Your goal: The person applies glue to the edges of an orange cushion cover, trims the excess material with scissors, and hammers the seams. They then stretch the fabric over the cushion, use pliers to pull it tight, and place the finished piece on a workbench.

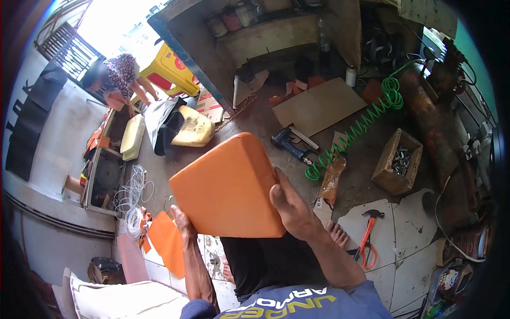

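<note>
I am holding up the orange cushion (228,186), my right hand (291,207) clamped on its near edge, my left hand (183,220) gripping underneath; turning it over to inspect probably comes next.

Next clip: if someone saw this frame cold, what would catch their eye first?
First the orange cushion, held up at centre frame between the left hand at its lower edge and the right hand on its right side. Next the green coiled hose running across the floor at upper right to a blue nail gun. At upper left, another person bends over by a yellow container.
</note>
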Tool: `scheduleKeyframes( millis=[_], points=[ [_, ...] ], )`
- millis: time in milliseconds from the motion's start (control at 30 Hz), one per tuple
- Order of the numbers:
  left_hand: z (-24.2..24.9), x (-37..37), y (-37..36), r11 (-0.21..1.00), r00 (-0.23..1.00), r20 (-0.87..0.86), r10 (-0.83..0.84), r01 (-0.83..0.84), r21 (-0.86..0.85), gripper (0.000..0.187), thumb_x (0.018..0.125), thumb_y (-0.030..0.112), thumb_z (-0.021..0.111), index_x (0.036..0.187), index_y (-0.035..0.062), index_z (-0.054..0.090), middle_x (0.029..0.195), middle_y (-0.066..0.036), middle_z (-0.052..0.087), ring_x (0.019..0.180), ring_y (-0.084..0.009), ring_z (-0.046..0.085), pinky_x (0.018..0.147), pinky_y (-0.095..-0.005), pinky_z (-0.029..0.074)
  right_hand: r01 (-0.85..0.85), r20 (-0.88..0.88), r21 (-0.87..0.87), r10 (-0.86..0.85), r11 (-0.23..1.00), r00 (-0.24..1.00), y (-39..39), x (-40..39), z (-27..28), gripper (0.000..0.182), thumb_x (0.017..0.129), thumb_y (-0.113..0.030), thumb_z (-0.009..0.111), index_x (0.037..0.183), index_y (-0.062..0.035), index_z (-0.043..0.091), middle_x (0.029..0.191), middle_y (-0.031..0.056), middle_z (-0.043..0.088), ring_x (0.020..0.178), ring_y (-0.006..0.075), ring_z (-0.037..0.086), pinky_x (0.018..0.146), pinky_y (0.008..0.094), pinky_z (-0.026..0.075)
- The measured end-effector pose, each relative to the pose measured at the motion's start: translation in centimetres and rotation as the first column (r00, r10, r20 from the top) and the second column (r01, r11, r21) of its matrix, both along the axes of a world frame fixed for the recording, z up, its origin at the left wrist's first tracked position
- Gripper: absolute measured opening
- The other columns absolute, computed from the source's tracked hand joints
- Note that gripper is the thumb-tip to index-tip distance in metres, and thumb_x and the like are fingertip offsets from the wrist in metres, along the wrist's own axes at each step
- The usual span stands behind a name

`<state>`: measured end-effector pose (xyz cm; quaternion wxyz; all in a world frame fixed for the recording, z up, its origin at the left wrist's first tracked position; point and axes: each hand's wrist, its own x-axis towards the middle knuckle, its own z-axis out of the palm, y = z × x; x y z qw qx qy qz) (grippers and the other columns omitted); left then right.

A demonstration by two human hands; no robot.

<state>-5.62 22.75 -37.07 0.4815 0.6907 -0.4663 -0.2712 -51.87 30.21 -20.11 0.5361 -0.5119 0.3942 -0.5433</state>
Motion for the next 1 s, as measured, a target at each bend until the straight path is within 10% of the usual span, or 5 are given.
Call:
scheduleKeyframes(
  millis=[267, 567, 800, 900, 1000],
  points=[
    [13.2, -12.9, 11.5, 0.976, 0.844, -0.503, 0.184, -0.217, -0.006, 0.074, 0.111, 0.059, 0.023, 0.149, -0.0018, 0.044, 0.140, -0.015, 0.057, 0.125, -0.0206, 0.057, 0.109, -0.0345, 0.045, 0.305, -0.336, 0.208, -0.225, 0.929, 0.914, -0.4, -4.3, -1.1, 0.088, 0.103, -0.074, 0.018, 0.137, -0.0032, 0.057, 0.123, 0.0316, 0.065, 0.121, 0.0495, 0.060, 0.104, 0.0505, 0.044],
    [13.4, -12.1, 13.7, 0.984, 0.908, -0.379, 0.179, -0.161, 0.079, 0.070, 0.111, 0.059, 0.023, 0.149, 0.0053, 0.047, 0.143, -0.012, 0.055, 0.129, -0.0214, 0.054, 0.110, -0.0380, 0.043, 0.451, -0.588, 0.325, -0.195, 0.831, 0.785, 0.7, -3.3, -0.8, 0.088, 0.107, -0.066, 0.014, 0.110, 0.0045, 0.067, 0.100, 0.0350, 0.069, 0.108, 0.0567, 0.061, 0.092, 0.0541, 0.047],
    [11.6, -9.7, 10.7, 0.995, 0.891, -0.449, 0.073, -0.034, 0.094, 0.063, 0.112, 0.056, 0.025, 0.145, 0.0073, 0.046, 0.135, -0.009, 0.057, 0.125, -0.0215, 0.057, 0.105, -0.0396, 0.049, 0.456, -0.485, 0.259, -0.294, 0.851, 0.824, -0.1, -3.1, -0.7, 0.083, 0.109, -0.063, 0.017, 0.103, 0.0046, 0.065, 0.092, 0.0329, 0.067, 0.099, 0.0522, 0.064, 0.088, 0.0509, 0.048],
    [10.3, -8.2, 8.7, 0.982, 0.732, -0.672, -0.113, 0.183, 0.034, 0.059, 0.112, 0.054, 0.026, 0.146, 0.0096, 0.046, 0.134, -0.006, 0.056, 0.120, -0.0171, 0.057, 0.101, -0.0341, 0.052, 0.110, 0.237, 0.473, -0.246, 0.874, 0.940, -0.9, -2.9, 0.2, 0.089, 0.107, -0.066, 0.015, 0.131, 0.0069, 0.059, 0.117, 0.0254, 0.068, 0.112, 0.0345, 0.062, 0.104, 0.0398, 0.046],
    [5.7, -2.8, 6.8, 0.961, 0.685, -0.725, -0.072, 0.242, 0.133, 0.056, 0.112, 0.053, 0.028, 0.142, 0.0097, 0.048, 0.138, -0.007, 0.058, 0.115, -0.0188, 0.064, 0.095, -0.0344, 0.057, 0.099, 0.041, 0.424, -0.129, 0.900, 0.991, -2.1, -1.8, -0.1, 0.096, 0.103, -0.073, 0.014, 0.143, 0.0071, 0.051, 0.138, 0.0257, 0.060, 0.134, 0.0348, 0.053, 0.114, 0.0410, 0.039]
  ],
)
